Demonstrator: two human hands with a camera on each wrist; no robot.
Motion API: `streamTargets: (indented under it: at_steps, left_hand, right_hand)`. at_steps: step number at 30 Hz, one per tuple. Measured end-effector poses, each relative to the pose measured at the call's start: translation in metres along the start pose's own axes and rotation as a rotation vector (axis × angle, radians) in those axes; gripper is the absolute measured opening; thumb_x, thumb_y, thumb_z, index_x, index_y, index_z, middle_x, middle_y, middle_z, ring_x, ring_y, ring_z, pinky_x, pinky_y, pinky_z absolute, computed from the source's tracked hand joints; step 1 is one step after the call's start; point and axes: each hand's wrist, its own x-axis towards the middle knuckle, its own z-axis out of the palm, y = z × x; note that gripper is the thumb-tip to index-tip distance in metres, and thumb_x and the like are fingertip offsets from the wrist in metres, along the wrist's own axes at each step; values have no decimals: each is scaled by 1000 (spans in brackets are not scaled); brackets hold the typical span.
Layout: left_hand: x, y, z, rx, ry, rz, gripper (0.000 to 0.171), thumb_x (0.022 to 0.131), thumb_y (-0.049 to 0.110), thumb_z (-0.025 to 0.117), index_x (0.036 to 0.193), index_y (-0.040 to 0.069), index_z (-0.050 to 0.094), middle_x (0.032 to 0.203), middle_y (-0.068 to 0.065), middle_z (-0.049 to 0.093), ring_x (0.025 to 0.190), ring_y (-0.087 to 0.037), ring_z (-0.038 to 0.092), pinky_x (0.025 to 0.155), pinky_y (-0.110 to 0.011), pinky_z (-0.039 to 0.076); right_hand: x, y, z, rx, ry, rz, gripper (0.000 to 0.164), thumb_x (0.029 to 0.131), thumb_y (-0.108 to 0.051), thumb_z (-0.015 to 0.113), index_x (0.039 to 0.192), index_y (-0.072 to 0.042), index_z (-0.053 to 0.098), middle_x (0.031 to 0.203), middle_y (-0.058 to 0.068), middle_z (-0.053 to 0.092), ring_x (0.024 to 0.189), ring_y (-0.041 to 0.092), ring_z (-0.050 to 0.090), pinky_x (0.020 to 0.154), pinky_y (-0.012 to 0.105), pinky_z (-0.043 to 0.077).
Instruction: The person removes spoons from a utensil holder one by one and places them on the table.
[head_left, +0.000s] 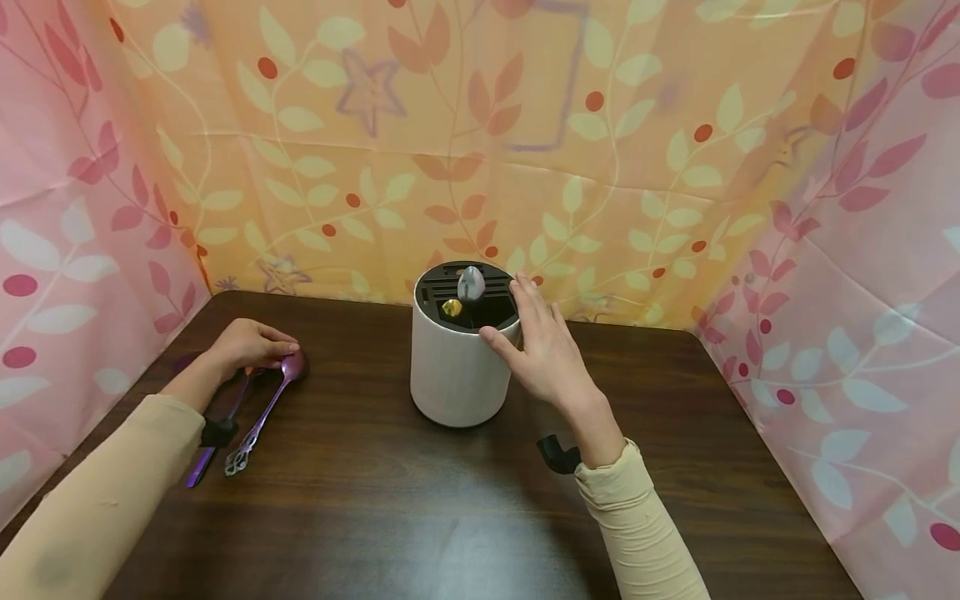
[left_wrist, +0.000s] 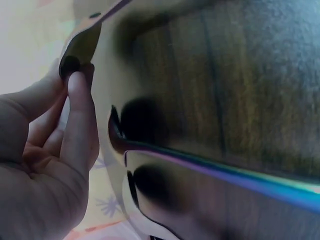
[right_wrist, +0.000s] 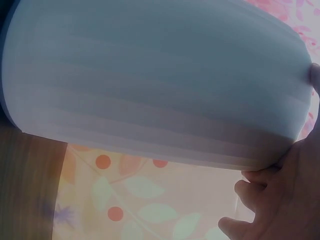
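My left hand (head_left: 251, 343) is at the table's left side, its thumb and fingertips pinching the bowl of a purple spoon (head_left: 262, 417). In the left wrist view the pinched spoon bowl (left_wrist: 82, 47) is tipped on edge. Beside it lie other utensils, one with a purple handle (head_left: 199, 467), partly hidden by the hand and sleeve. My right hand (head_left: 551, 354) rests its extended fingers and thumb against the upper rim of a white cylindrical utensil holder (head_left: 457, 375). A silver spoon bowl (head_left: 471, 283) and a gold utensil end (head_left: 452, 307) show in its black slotted top.
The dark wooden table (head_left: 420, 517) is bounded by a yellow floral cloth (head_left: 480, 167) behind and pink floral cloths at both sides. The holder stands upright near the table's back edge. Black straps, one a wrist strap (head_left: 558, 455), hang under both wrists.
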Motion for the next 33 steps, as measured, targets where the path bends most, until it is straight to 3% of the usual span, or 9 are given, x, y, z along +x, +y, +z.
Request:
streamTargets:
  at_steps: [5,12,22,26,33]
  left_hand:
    - [2,-5,2,57,50,-13,34,100,21,74,117,-9,74,76,3,74,66,-8,71,44,-24,46]
    - [4,-8,1,273,132,64,34,95,25,78,112,-4,78,78,-5,77,67,-17,75,45,-31,48]
    - [-1,1,3,418,148,146,27,91,17,76,105,-6,78,67,2,70,57,-14,61,48,-33,51]
    - [-4,5,4,472,170,163,28,91,18,77,106,-6,77,79,-9,75,68,-22,64,58,-36,52]
    - [-10,17,10,515,194,206,33,96,24,73,113,-5,75,106,-22,76,100,-43,68,84,-58,53]
  right_hand:
    - [1,-1,1,-3,-3,-5,95,99,-76,41,166,-11,23,174,3,14,160,21,11,129,56,9]
    - [0,0,0,2,-9,12,94,100,-76,39,167,-13,21,175,-1,12,160,18,10,129,54,8]
    - [1,1,0,-2,-7,11,95,100,-77,39,167,-12,22,175,0,12,160,18,11,129,54,8]
    - [2,2,0,-1,-12,13,96,99,-77,39,167,-12,21,175,-1,11,160,18,11,129,53,7]
    - [4,3,0,-4,-10,13,95,100,-76,40,167,-12,22,175,2,13,160,19,11,129,53,7]
